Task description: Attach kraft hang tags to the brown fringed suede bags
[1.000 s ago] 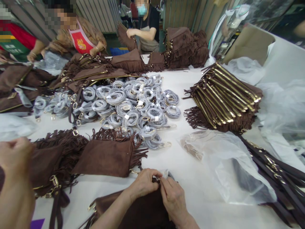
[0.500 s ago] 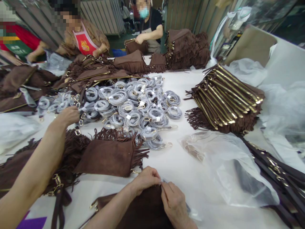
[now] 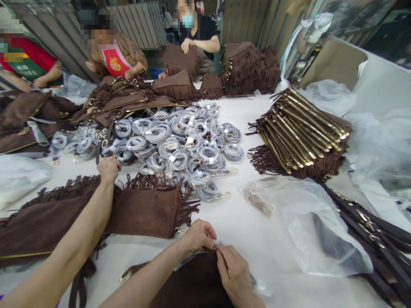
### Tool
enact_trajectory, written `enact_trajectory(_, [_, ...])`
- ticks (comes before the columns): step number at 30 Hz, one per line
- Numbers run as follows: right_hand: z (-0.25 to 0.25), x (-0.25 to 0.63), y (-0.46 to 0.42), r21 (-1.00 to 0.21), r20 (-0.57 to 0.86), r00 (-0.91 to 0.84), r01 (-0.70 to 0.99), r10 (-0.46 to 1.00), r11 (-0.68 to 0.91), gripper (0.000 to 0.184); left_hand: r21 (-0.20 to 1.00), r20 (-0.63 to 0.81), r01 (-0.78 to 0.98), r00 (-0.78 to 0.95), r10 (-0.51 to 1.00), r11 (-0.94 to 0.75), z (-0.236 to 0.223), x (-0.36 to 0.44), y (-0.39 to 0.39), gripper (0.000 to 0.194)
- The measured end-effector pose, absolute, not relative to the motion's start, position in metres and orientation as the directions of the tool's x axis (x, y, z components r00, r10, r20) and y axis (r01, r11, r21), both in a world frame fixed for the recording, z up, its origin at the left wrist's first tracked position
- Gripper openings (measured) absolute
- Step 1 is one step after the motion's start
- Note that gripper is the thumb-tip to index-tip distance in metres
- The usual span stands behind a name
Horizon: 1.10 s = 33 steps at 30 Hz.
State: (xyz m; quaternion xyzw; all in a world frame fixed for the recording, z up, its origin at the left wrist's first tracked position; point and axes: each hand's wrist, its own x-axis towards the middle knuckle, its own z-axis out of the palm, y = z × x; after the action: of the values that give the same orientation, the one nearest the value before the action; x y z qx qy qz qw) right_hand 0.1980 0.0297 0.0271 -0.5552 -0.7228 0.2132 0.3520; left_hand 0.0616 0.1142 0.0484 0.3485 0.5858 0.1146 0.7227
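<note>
Pinching the bag (image 3: 195, 280) with my left grip (image 3: 195, 237) and right grip (image 3: 236, 269).
Seems unfinished; loose coils (image 3: 158, 132) lie at eleven o'clock.

- The bag (image 3: 192, 280) is dark brown and looks soft, with a dull top.
- It lies on the white table, at the near side, and the bottom of the view cuts it off.
- Its far right corner is pinched between fingertips, so that spot is partly hidden.
- A shiny gold clip (image 3: 124, 275) is at the bag's left end, sticking out to the side.
- Some see-through plastic (image 3: 263, 288) is by the bag's right side, thin and crinkly, on the table.
- More gray, shiny plastic shows along the bag's far edge. It is too covered to tell if it is all one piece.
</note>
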Motion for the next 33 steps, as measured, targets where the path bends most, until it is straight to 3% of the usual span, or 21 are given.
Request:
enact_trajectory(6, [0.021,0.197,0.037,-0.894,0.113,-0.093,0.425,0.989,0.142,0.021,0.733,-0.665,0.024,0.238,0.708,0.680,0.049,0.057,0.100,0.025])
enact_trajectory(14, [0.006,0.199,0.048,-0.971,-0.144,-0.094,0.207,0.985,-0.122,0.024,0.777,-0.616,-0.058,0.142,0.775,0.627,0.036,0.056,0.092,0.035])
enact_trajectory(17, [0.010,0.198,0.051,-0.966,-0.233,-0.043,0.127,0.971,-0.226,0.031,0.784,-0.609,-0.026,0.157,0.777,0.620,0.036,0.056,0.091,0.039])
enact_trajectory(21, [0.022,0.195,0.054,-0.931,-0.366,-0.013,0.010,0.931,-0.366,0.039,0.814,-0.579,0.091,0.196,0.791,0.574,0.041,0.060,0.090,0.019])
enact_trajectory(33, [0.036,0.197,0.054,-0.883,-0.452,-0.011,-0.138,0.892,-0.449,0.038,0.845,-0.512,0.298,0.206,0.834,0.445,0.046,0.066,0.088,0.009])
